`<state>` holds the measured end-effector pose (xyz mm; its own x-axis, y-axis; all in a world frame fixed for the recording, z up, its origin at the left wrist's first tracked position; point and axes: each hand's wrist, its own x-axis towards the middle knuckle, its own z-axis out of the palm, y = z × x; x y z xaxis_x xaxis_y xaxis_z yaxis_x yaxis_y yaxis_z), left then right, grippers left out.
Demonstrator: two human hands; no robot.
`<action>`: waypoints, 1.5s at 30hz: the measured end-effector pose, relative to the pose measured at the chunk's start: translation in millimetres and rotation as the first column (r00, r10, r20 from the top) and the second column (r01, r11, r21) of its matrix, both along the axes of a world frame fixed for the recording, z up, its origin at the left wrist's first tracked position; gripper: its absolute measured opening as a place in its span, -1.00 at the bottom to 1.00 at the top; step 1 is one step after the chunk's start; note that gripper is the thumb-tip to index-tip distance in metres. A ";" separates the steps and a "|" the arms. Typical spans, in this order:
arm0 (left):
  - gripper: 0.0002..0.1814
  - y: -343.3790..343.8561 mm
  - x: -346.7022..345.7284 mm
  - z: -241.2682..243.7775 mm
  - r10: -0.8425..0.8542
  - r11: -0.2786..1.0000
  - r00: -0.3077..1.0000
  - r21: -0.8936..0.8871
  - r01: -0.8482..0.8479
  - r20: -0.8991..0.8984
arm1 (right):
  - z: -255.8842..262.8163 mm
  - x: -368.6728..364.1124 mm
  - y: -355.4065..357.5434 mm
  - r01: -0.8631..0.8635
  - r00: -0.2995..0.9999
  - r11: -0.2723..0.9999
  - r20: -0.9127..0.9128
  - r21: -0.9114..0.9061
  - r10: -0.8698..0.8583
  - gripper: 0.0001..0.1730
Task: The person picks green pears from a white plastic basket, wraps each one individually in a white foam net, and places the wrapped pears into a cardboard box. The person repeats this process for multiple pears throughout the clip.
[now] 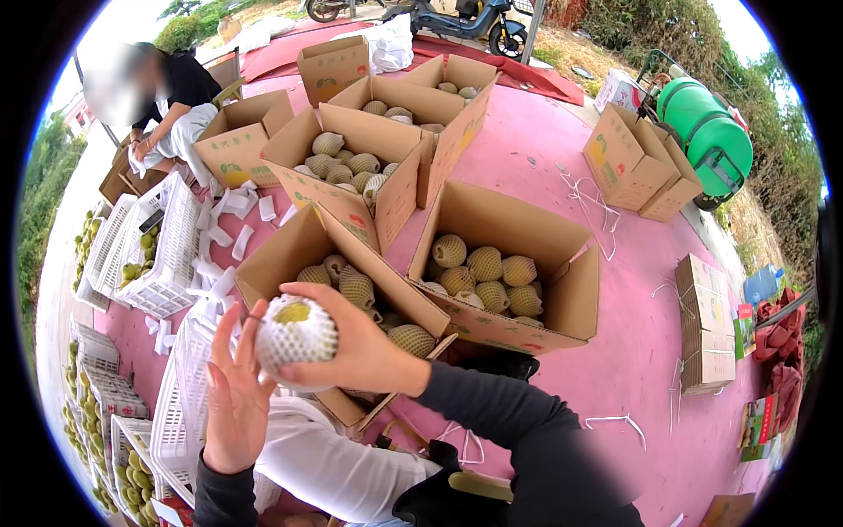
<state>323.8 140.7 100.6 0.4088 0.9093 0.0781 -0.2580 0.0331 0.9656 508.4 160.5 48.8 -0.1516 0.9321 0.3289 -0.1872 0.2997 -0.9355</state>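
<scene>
My right hand (365, 342) grips a pear (293, 313) wrapped in a white foam net sleeve (303, 342); yellow-green skin shows through the sleeve's opening. Beside it, on the left, is my left hand (234, 395), its fingers spread and the fingertips close to the pear's stem. Whether they touch it I cannot tell. Just beyond and below my hands stands an open cardboard box (388, 277) with several netted pears (355, 290), partly hidden by my right hand. To its right another open cardboard box (520, 217) holds several netted pears (487, 263).
White plastic crates (161, 277) with bare pears line the left side, near scattered white foam sleeves (217, 234). More boxes of netted pears (342, 168) stand ahead. A person (171, 99) sits far left. Bundled flat cartons (705, 323) and a green tank (705, 138) are right.
</scene>
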 end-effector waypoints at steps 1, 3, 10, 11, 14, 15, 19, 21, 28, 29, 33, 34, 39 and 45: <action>-0.17 6.8 2.8 -14.8 -0.110 0.992 0.994 -0.063 0.109 -0.011 | -6.4 36.8 0.8 -0.088 0.990 0.982 -0.126 -0.167 0.067 -0.07; -0.17 7.8 14.5 -21.9 -0.233 0.969 0.972 -0.088 0.233 0.011 | -24.6 112.6 4.7 0.192 0.979 0.975 0.093 -0.112 -0.182 -0.17; -0.45 39.1 -27.4 -59.6 0.036 0.971 0.969 -0.222 -0.091 -0.243 | -107.3 348.3 -19.3 0.637 0.568 0.720 0.799 -0.276 -0.197 -0.26; -0.50 42.6 -31.6 -62.4 0.047 0.963 0.967 -0.246 -0.110 -0.249 | -137.6 373.7 -28.2 0.585 0.571 0.718 0.820 -0.377 -0.035 -0.19; -0.61 47.9 -38.5 -65.3 0.102 0.931 0.954 -0.311 -0.191 -0.281 | -180.2 381.2 -38.9 0.462 0.477 0.637 0.778 -0.618 0.408 0.04; -0.61 49.2 -40.2 -68.2 0.106 0.930 0.951 -0.309 -0.198 -0.291 | -205.7 380.9 -39.6 0.404 0.467 0.633 0.744 -0.660 0.478 0.10; -0.61 55.0 -45.8 -77.0 0.104 0.929 0.933 -0.301 -0.215 -0.343 | -225.0 363.3 -25.5 0.441 0.474 0.533 0.691 -0.722 0.545 0.13; -0.61 56.3 -49.6 -78.9 0.117 0.923 0.924 -0.302 -0.236 -0.365 | -212.3 359.0 -12.1 0.437 0.520 0.443 0.622 -0.782 0.585 0.17; -0.65 44.1 -80.7 -89.7 0.184 0.885 0.913 -0.343 -0.314 -0.363 | -263.4 315.0 -13.1 0.297 0.316 0.777 0.825 -0.556 0.469 0.23; -0.65 42.5 -84.5 -89.9 0.192 0.877 0.912 -0.353 -0.325 -0.362 | -272.9 315.3 -11.9 0.274 0.221 0.772 0.819 -0.574 0.530 0.25; -0.64 35.5 -93.2 -79.4 0.231 0.873 0.881 -0.312 -0.375 -0.412 | -259.1 300.6 1.5 0.280 -0.036 0.728 0.751 -0.625 0.659 0.21; -0.64 31.0 -98.7 -74.9 0.262 0.861 0.868 -0.304 -0.407 -0.421 | -256.3 302.0 9.9 0.282 0.020 0.688 0.721 -0.668 0.692 0.18; -0.63 12.7 -129.2 -72.0 0.362 0.842 0.852 -0.261 -0.473 -0.378 | -274.9 320.9 10.3 0.305 0.107 0.770 0.824 -0.560 0.556 0.10; -0.63 -20.3 -180.2 -59.2 0.485 0.791 0.803 -0.217 -0.572 -0.347 | -206.5 301.6 42.6 0.317 -0.066 0.787 0.815 -0.530 0.575 0.03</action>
<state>143.6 120.4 41.4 -0.1782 0.9467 -0.2684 -0.0624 0.2614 0.9632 810.0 203.1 -157.7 -0.0060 0.7198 -0.6942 0.9924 -0.0810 -0.0926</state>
